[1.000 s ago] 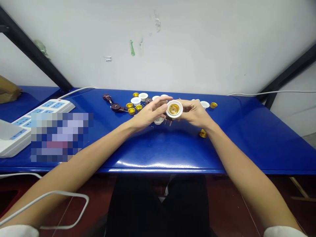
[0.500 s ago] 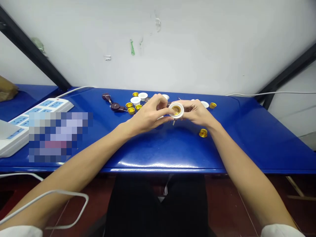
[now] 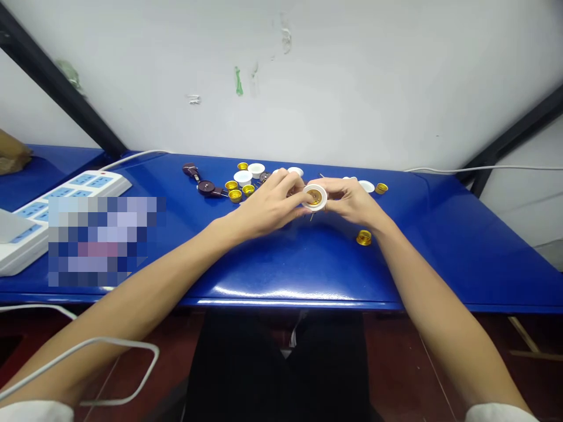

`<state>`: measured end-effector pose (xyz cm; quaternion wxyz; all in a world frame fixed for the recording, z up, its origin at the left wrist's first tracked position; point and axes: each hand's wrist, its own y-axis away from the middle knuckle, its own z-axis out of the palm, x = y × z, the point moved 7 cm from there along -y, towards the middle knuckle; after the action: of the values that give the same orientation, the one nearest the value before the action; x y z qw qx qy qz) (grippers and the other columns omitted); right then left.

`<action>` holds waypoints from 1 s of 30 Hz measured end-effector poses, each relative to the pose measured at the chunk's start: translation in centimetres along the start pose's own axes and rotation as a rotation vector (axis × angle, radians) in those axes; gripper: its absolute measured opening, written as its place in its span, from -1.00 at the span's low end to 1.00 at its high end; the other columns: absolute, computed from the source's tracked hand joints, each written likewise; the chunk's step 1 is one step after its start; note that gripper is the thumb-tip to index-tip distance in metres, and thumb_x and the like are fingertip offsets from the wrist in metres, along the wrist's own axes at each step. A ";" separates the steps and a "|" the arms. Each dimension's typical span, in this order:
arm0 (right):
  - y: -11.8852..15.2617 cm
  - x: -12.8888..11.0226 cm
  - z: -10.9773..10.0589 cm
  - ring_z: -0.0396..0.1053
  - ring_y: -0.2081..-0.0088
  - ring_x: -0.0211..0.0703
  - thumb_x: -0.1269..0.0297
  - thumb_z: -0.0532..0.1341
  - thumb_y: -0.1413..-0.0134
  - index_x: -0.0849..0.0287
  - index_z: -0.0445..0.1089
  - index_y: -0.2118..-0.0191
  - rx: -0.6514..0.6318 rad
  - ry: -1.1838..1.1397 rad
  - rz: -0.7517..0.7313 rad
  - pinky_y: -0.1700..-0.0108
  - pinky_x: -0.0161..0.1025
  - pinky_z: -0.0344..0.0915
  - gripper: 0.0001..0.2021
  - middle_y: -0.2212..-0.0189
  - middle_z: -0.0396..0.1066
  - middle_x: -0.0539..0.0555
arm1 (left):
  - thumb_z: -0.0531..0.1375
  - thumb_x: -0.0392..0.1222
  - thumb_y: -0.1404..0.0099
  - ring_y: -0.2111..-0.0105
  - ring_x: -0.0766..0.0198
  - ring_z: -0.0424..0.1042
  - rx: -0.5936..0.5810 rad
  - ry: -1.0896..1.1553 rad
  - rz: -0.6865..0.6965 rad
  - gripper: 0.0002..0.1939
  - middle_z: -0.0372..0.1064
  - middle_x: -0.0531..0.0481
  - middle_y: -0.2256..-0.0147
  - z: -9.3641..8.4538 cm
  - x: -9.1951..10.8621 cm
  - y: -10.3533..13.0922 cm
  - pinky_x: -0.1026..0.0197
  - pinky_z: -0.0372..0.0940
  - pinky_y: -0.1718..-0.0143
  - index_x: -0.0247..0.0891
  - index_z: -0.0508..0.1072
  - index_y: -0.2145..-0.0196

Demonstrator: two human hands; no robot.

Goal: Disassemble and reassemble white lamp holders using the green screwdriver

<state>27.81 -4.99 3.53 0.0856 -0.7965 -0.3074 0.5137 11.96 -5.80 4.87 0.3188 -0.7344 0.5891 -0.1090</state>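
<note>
Above the middle of the blue table, both hands hold a lamp socket with a white ring (image 3: 322, 203) around a gold threaded shell (image 3: 315, 196), its opening facing me. My right hand (image 3: 349, 199) grips it from the right, its fingers partly hidden behind. My left hand (image 3: 275, 202) is closed at the left side of the socket, with its thumb at the opening. A thin prong shows below the ring. On the table by my right wrist stands a loose gold threaded shell (image 3: 363, 237).
Left of my left hand lie several gold shells (image 3: 235, 196), white rings (image 3: 243, 178) and brown plug-like parts (image 3: 206, 187). Another white ring (image 3: 366, 186) and gold shell (image 3: 382, 188) lie beyond my right hand. A white power strip (image 3: 103, 183) and a blurred-out item (image 3: 105, 240) occupy the left side.
The left fingers have closed in a little around the socket, and the thumb sits slightly further over its opening. The view has shifted slightly; the loose parts lie as before.
</note>
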 end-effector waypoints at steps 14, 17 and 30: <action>0.0 -0.2 0.3 0.51 0.08 -0.05 0.14 0.39 -0.24 0.07 0.66 0.13 -0.020 0.051 -0.026 -0.03 -0.11 0.44 -0.82 0.10 0.64 0.07 | 0.17 -0.18 -0.54 0.10 0.08 0.34 0.009 -0.125 0.074 -0.81 0.40 -0.19 0.16 0.3 0.4 0.0 0.02 0.37 0.07 -0.33 0.51 0.02; -0.1 -0.3 0.2 0.50 0.10 -0.04 0.12 0.38 -0.24 0.07 0.65 0.16 -0.011 0.059 -0.030 -0.02 -0.10 0.43 -0.83 0.13 0.63 0.07 | 0.17 -0.18 -0.54 0.10 0.06 0.34 0.003 -0.071 0.040 -0.80 0.40 -0.19 0.17 0.5 0.2 0.0 0.01 0.37 0.10 -0.31 0.52 0.02; -0.2 -0.6 -0.1 0.47 0.15 -0.07 0.13 0.35 -0.27 0.10 0.60 0.22 0.037 0.073 -0.052 0.03 -0.11 0.38 -0.84 0.19 0.60 0.06 | 0.13 -0.25 -0.55 0.13 0.13 0.28 0.021 0.117 -0.078 -0.76 0.38 -0.14 0.18 1.2 0.2 0.1 0.08 0.31 0.10 -0.25 0.53 -0.06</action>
<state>27.61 -5.15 4.13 0.1249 -0.8046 -0.3152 0.4874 12.57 -5.54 3.82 0.2869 -0.7459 0.5765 -0.1702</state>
